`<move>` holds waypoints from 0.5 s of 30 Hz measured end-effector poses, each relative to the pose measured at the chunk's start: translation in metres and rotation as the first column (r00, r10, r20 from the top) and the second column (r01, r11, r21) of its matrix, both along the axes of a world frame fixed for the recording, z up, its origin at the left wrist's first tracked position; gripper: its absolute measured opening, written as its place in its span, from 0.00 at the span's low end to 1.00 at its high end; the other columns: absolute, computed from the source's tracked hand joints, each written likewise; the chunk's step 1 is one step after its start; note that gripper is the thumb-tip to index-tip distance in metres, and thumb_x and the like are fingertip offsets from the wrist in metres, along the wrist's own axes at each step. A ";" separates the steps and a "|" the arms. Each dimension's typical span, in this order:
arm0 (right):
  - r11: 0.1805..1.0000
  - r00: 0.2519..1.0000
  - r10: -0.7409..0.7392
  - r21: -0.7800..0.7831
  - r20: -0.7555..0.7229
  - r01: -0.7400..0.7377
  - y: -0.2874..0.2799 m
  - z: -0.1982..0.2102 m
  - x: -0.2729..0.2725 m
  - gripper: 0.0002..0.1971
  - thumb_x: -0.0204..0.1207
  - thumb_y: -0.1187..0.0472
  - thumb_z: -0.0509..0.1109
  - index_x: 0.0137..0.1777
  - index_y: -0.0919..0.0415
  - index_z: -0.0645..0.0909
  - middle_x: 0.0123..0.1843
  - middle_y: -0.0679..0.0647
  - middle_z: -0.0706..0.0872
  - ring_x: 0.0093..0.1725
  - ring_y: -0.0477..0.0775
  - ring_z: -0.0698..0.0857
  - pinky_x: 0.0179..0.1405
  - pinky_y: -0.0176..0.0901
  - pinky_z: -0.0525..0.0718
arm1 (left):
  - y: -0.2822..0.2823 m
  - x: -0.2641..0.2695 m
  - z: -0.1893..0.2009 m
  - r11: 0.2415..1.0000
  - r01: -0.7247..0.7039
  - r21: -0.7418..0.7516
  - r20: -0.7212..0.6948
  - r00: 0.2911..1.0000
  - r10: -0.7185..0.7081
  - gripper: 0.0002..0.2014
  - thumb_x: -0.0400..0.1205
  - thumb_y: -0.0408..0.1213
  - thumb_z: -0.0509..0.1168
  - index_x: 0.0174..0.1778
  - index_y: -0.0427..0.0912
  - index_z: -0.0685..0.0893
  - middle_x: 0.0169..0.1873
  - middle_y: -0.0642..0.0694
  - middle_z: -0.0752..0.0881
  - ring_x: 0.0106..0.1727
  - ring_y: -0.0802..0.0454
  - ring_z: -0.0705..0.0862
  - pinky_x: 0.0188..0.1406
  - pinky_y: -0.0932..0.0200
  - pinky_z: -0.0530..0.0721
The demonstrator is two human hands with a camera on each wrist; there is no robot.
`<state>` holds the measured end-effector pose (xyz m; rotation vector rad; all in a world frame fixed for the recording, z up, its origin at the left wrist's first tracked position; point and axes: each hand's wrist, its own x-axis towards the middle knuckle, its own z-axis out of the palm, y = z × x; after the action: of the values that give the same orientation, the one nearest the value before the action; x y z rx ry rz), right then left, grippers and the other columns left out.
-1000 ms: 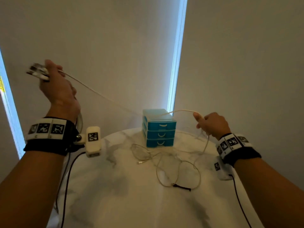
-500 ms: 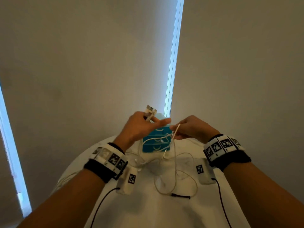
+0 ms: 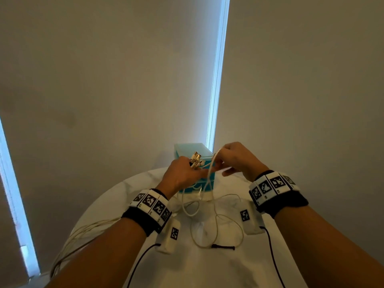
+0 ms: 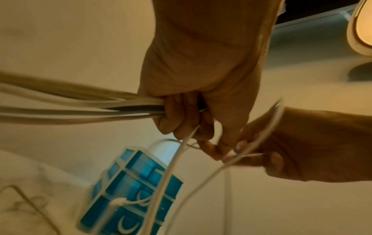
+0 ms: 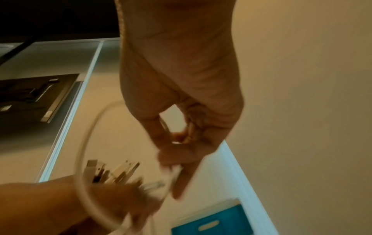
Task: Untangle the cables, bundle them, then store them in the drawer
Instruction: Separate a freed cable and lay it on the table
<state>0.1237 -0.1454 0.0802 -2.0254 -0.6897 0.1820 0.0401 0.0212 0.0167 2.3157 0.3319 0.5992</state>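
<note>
Dim room lit by cool daylight strips at the blind [image 3: 217,69] edges; wrist views carry a warm cast, motion blur and wide-angle edge distortion

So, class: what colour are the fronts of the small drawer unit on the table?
Teal blue, with pale handles, on the drawer unit; the left wrist view shows it best.

Bare forearms, no sleeves. Left wrist [image 3: 150,210]: black band topped by a row of white blocks printed with black square-code markers; a cream box [image 3: 169,235] with one such marker hangs below it, thin black cord [image 3: 137,265] trailing from its near end. Right wrist [image 3: 276,190]: same black band and row of white marker blocks, with a matching cream box [image 3: 250,219] bearing one marker and its own black cord [image 3: 272,258] running back along the arm.
</note>
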 end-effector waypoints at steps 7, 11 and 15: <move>0.874 0.928 -0.371 0.343 0.014 0.344 -0.042 -0.002 0.047 0.19 0.84 0.72 0.63 0.75 0.66 0.74 0.70 0.67 0.85 0.57 0.67 0.92 0.44 0.57 0.96 | 0.047 -0.006 -0.025 0.979 -0.203 -0.027 -0.091 0.976 0.200 0.16 0.81 0.53 0.74 0.41 0.43 0.90 0.37 0.44 0.91 0.41 0.45 0.89 0.40 0.54 0.84; 0.706 0.924 -0.381 0.633 -0.042 0.319 -0.047 -0.010 0.049 0.20 0.86 0.76 0.60 0.75 0.63 0.79 0.68 0.60 0.87 0.64 0.58 0.90 0.54 0.49 0.93 | 0.051 -0.021 -0.015 0.950 -0.235 -0.206 0.066 0.965 0.253 0.20 0.84 0.59 0.73 0.44 0.44 0.92 0.44 0.43 0.93 0.48 0.44 0.90 0.53 0.49 0.87; 0.282 0.864 -0.474 0.901 -0.168 0.330 -0.041 0.004 0.050 0.19 0.89 0.73 0.56 0.75 0.63 0.77 0.65 0.55 0.87 0.60 0.51 0.91 0.65 0.50 0.92 | 0.066 -0.063 0.040 0.841 -0.250 -0.479 0.434 0.765 0.475 0.23 0.87 0.57 0.69 0.32 0.45 0.83 0.32 0.48 0.86 0.34 0.53 0.82 0.40 0.53 0.79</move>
<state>0.1736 -0.1863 0.0840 -1.0145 -0.1881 -0.5710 -0.0228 0.0870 0.0566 1.6009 0.5866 1.2309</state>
